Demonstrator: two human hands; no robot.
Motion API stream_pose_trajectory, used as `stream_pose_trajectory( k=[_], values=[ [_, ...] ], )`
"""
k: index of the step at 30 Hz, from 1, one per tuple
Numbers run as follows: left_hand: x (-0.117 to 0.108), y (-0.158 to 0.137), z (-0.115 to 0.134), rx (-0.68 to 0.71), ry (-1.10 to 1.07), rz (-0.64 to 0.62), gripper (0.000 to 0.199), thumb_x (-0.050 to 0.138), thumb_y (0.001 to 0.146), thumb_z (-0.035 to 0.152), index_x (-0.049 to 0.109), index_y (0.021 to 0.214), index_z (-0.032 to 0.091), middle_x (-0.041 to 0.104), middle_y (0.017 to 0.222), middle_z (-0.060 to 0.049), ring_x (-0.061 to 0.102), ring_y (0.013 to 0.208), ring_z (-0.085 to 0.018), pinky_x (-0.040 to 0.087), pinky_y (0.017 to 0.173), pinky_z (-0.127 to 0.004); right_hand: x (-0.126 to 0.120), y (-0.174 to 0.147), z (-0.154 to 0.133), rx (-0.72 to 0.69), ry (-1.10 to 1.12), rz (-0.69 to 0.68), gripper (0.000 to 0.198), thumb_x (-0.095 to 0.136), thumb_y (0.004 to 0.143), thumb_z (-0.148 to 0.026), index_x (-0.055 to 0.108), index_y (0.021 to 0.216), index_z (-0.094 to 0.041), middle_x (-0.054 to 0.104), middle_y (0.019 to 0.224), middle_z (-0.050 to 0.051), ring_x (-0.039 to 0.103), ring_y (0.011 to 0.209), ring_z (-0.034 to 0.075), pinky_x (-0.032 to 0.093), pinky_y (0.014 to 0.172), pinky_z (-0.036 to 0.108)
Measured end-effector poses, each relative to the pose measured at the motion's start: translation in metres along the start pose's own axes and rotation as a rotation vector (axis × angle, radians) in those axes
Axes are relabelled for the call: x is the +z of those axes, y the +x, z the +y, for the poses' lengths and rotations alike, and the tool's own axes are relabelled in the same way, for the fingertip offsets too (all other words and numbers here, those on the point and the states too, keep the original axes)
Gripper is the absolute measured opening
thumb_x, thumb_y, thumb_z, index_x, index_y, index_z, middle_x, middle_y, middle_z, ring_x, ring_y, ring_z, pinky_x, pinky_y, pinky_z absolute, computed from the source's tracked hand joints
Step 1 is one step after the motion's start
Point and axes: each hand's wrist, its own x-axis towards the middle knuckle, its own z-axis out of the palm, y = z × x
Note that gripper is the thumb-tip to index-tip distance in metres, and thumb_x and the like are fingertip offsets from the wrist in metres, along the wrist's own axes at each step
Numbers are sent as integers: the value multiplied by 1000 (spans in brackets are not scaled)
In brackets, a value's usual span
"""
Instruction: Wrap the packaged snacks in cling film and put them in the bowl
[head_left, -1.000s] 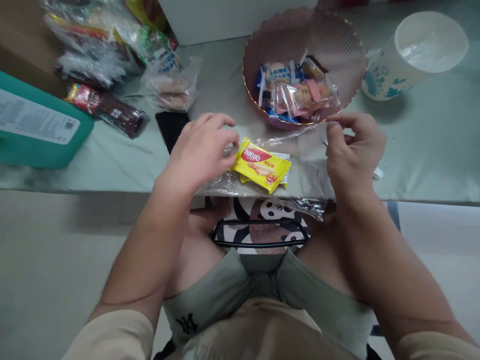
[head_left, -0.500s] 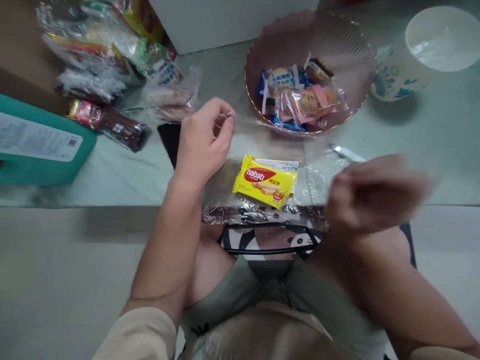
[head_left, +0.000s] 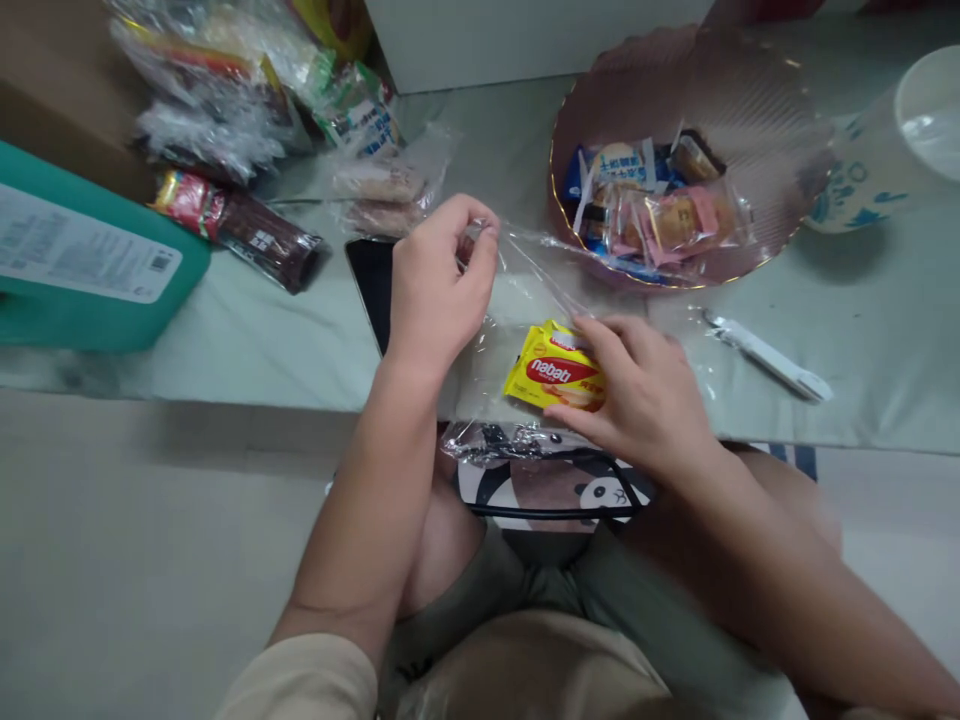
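Note:
My left hand [head_left: 450,270] is closed in a pinch on the edge of a clear plastic film [head_left: 476,385], lifting it above the table. My right hand [head_left: 649,390] has its thumb and fingers around the right end of a yellow Nabati wafer packet [head_left: 551,370], which lies on the film. A second packet edge shows under the right fingers, partly hidden. The film sheet runs from the left fingers toward the right and hangs crinkled over the table's front edge.
A pink gold-rimmed bowl [head_left: 559,210] holds several wrapped snacks. Right of it stands a white-and-blue cup [head_left: 862,190]. A white pen-like cutter [head_left: 772,355] lies at right. At left are a dark phone [head_left: 371,285], a brown wrapped bar [head_left: 262,240], more snack bags [head_left: 225,130] and a teal box [head_left: 90,320].
My right hand has come in from the right and taken hold of the wafer packet. My left hand keeps its pinch on the film. The view has shifted left a little.

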Motion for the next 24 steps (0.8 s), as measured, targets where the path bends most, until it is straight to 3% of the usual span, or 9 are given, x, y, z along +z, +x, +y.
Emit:
stream_pose_trajectory(
  k=[5,10,13,17,20,22,24],
  values=[
    [-1,4,-7,1,19,-41,19,53,100,34,67,96,21,58,76,-1,62,77,-17,48,74,-30,-3,-11,2,47,-16,54,77,70,82,-60,51,144,-17,64,122,20,66,99,35,54,77,48],
    [3,6,-10,5,22,-85,12,57,92,24,69,91,22,61,72,0,60,72,-17,46,73,-30,-20,-24,9,-43,51,44,51,69,90,-46,57,135,-25,71,111,13,70,95,32,56,74,43],
    [4,7,-10,0,7,-63,13,57,89,20,70,87,22,63,70,1,58,69,-16,45,72,-29,-36,-30,18,-112,150,95,45,69,91,-41,60,132,-26,72,110,12,71,94,29,58,76,41],
    [1,7,-11,-1,-8,-50,13,57,86,20,70,85,21,62,67,2,55,64,-14,42,67,-28,-61,-45,34,-180,415,68,42,74,88,-38,64,128,-32,74,103,8,72,87,24,60,70,37],
    [-2,7,-12,2,-31,-80,15,57,85,21,72,85,21,64,67,2,54,62,-14,41,64,-28,-76,-55,42,-12,633,166,43,79,80,-53,70,119,-39,72,95,8,71,82,26,61,61,40],
    [-4,7,-11,12,-51,-116,16,57,86,23,72,85,21,64,68,2,53,61,-13,41,63,-28,-85,-51,44,181,753,347,46,82,72,-60,75,112,-40,71,93,9,70,79,29,59,58,44],
    [-6,7,-9,30,-75,-151,16,58,87,25,73,86,21,63,66,2,52,60,-13,41,63,-28,-94,-31,48,374,732,580,50,88,63,-59,78,107,-38,72,94,10,71,81,33,58,61,48]
  ],
)
